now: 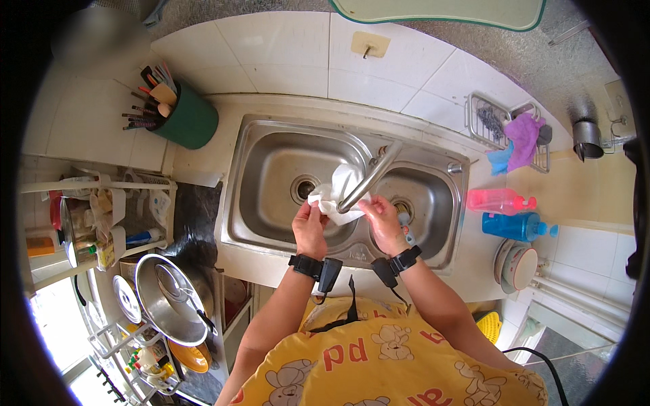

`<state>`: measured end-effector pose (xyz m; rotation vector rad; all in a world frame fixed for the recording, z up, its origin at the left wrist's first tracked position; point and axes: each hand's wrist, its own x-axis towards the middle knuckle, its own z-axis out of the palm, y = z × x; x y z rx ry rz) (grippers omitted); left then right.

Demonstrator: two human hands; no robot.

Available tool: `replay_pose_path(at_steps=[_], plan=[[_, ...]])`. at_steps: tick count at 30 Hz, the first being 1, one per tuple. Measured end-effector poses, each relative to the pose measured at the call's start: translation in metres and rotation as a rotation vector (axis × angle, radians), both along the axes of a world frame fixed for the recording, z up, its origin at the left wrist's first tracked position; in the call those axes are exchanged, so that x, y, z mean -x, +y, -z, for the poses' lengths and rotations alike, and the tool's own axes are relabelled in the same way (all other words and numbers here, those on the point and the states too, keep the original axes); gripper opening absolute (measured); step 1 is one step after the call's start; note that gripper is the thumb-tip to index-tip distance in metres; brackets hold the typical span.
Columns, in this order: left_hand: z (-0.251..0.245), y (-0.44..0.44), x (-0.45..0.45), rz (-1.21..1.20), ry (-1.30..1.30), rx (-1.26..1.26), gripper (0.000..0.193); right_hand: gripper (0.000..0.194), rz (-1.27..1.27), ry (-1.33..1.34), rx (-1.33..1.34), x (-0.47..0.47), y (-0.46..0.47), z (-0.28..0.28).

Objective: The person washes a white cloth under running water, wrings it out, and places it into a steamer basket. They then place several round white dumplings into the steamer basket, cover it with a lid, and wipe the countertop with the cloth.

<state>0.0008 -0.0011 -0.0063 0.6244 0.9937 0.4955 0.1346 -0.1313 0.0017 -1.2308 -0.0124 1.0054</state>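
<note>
A white cloth [346, 178] hangs over the left basin near the divider of the stainless steel double sink [264, 203], under the spout of the metal faucet [373, 175]. My left hand [310, 228] pinches the cloth's left edge between thumb and fingers. On the other side of the spout, my right hand [383, 221] grips its right edge over the divider. The faucet hides part of the cloth, and whether water runs cannot be told. Beneath my right hand, a small item with coloured print lies partly hidden in the right basin [431, 233].
Pink [495, 201] and blue bottles [510, 226] stand right of the sink, near stacked bowls [518, 266]. A wire rack [482, 119] on the wall holds a purple cloth [524, 139]. A green utensil holder [190, 119] stands back left; a large metal basin [172, 319] is lower left.
</note>
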Motion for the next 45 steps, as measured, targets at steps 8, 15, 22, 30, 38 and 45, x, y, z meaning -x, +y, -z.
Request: replay_pose_path(at_steps=[8,15,22,30,38,45], plan=[[0.001,0.010,0.003,-0.114,-0.300,0.314,0.040,0.025,0.104,0.392,-0.211,-0.008,-0.007,0.020],[-0.004,0.018,0.011,0.050,-0.480,0.626,0.043,0.032,0.050,0.764,-0.429,-0.013,0.005,-0.001],[0.006,0.011,0.005,0.072,-0.114,0.358,0.034,0.035,-0.190,0.241,0.022,-0.011,0.012,0.003],[-0.008,0.007,-0.004,0.026,0.086,0.105,0.041,0.027,-0.277,0.235,0.084,-0.007,0.019,0.002],[0.005,-0.009,-0.001,0.377,0.532,-0.451,0.075,0.025,-0.112,0.236,0.022,-0.006,0.028,-0.003],[0.005,-0.016,-0.009,0.374,0.315,-0.752,0.033,0.031,-0.052,-0.132,0.175,-0.004,0.030,-0.011]])
